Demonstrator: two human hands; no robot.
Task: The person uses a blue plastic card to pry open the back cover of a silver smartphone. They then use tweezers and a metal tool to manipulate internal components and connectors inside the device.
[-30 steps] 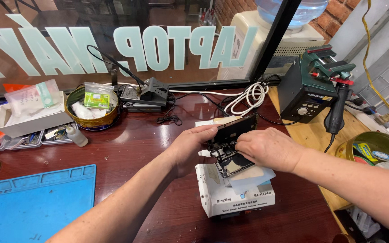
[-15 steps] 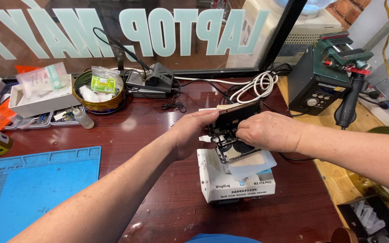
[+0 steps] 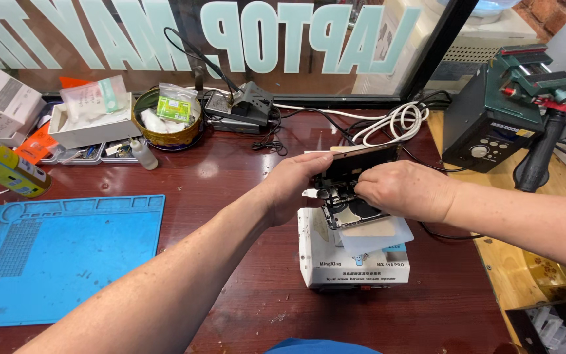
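The opened phone [image 3: 355,190] is kept tilted up over the white box [image 3: 352,262] at mid-surface, much as a second ago (only the view has shifted), with left hand [image 3: 293,183] and right hand [image 3: 404,190] fingers clamped on it.

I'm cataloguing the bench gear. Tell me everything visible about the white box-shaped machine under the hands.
The white machine is a low, boxy unit, seemingly plastic or painted metal, with dark print on its front face and scuffed, stained sides. It sits flat on the dark red wooden table. An opened phone, insides showing, is held over its top by the left hand and right hand. A pale sheet overhangs its top.
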